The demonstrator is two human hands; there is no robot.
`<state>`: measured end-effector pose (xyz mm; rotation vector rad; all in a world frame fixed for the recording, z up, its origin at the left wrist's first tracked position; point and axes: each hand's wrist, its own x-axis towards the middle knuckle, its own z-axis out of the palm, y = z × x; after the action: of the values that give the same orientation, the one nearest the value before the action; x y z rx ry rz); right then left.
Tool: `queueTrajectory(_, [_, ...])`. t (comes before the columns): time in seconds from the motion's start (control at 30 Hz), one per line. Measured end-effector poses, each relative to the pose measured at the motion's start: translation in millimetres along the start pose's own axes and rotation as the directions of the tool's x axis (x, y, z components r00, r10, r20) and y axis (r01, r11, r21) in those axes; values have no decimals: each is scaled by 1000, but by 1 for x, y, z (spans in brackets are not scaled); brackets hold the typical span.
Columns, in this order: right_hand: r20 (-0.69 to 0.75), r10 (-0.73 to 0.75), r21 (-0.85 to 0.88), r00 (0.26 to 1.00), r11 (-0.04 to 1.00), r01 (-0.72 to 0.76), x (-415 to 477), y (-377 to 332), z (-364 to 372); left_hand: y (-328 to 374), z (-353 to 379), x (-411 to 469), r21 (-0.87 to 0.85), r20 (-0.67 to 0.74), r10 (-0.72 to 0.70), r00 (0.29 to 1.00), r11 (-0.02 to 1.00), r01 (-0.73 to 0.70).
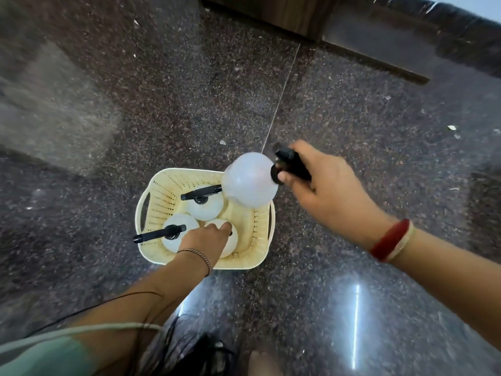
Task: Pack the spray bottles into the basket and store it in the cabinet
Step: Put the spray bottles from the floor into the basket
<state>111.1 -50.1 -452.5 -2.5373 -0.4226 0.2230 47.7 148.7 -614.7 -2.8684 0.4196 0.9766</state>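
A cream perforated basket (160,196) stands on the dark granite floor, below me. Inside it stand three white round spray bottles with black trigger heads: one at the back (206,210), one at the front left (176,229), and one at the front right (230,240). My left hand (206,240) reaches into the basket and grips the top of the front right bottle, hiding its head. My right hand (325,191) holds a fourth white spray bottle (249,180) by its black head, tilted sideways above the basket's back right corner.
A wooden cabinet base (284,12) runs along the top of the view, with a dark stone plinth (393,44) to its right. Speckled granite floor surrounds the basket. Small bits of debris (451,128) lie at the right. My foot (260,365) shows at the bottom edge.
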Motion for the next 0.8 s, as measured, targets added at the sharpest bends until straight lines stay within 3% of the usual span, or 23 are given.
queueTrajectory(0.13, [68, 21, 24, 997, 999, -22, -2, -14, 21, 4, -5, -4, -19, -11, -11, 1000, 1000, 11])
queueTrajectory(0.43, [-120, 82, 16, 989, 997, -80, -19, -13, 12, 7, -2, -8, -22, -29, -12, 1000, 1000, 12])
queueTrajectory(0.67, [89, 75, -87, 993, 994, -67, -27, 0, 51, 7, -4, -2, -44, -27, -22, 999, 999, 21])
queueTrajectory(0.8, [135, 83, -124, 987, 990, -67, -12, 11, 92, 7, -5, -1, -31, -17, -20, 1000, 999, 19])
